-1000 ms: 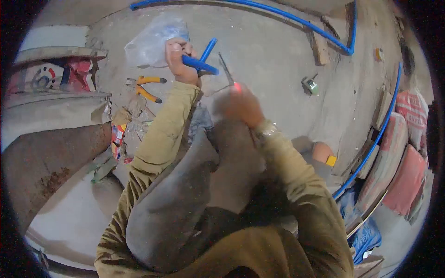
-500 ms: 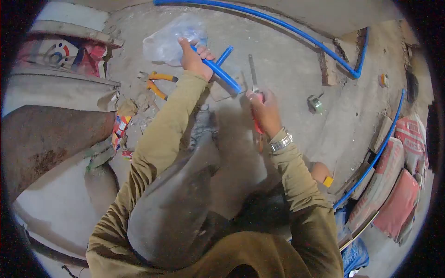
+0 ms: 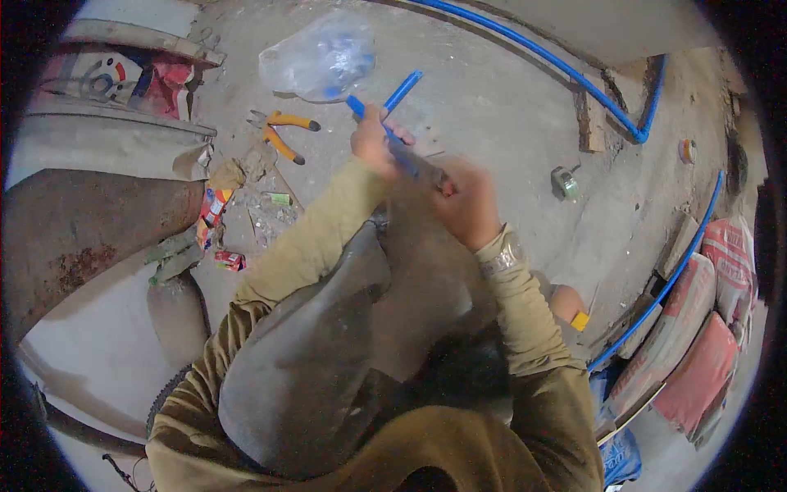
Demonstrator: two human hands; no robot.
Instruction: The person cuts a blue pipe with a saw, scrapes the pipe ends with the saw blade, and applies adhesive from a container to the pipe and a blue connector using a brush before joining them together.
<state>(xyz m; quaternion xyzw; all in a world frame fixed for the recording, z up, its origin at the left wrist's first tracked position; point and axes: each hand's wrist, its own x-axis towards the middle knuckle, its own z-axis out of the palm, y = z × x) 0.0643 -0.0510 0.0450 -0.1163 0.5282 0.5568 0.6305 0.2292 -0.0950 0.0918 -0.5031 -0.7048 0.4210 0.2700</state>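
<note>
My left hand (image 3: 375, 143) is wrapped around a short blue pipe (image 3: 356, 105), whose far end sticks out past the fingers. Closed and blurred by motion, my right hand (image 3: 469, 201) grips a red-handled blade tool (image 3: 445, 185). Its narrow metal blade lies along the near end of the pipe, above my knees; exact contact is too blurred to make out. Another blue pipe piece (image 3: 404, 88) is on the floor just beyond my left hand. A clear plastic bag (image 3: 320, 61) with blue pieces inside sits further off. Orange-handled pliers (image 3: 285, 135) lie to the left.
A long blue pipe (image 3: 541, 57) runs along the far wall and bends at the right. Another blue pipe (image 3: 668, 287) leans by stacked cement bags (image 3: 664, 336). A tape measure (image 3: 566, 183) and tape roll (image 3: 687, 151) lie right. Rubble and wrappers (image 3: 213, 209) are at left.
My left hand has drawn the pipe nearer and to the right. The right hand has brought the blade from beside the pipe onto its near end. The view has shifted slightly.
</note>
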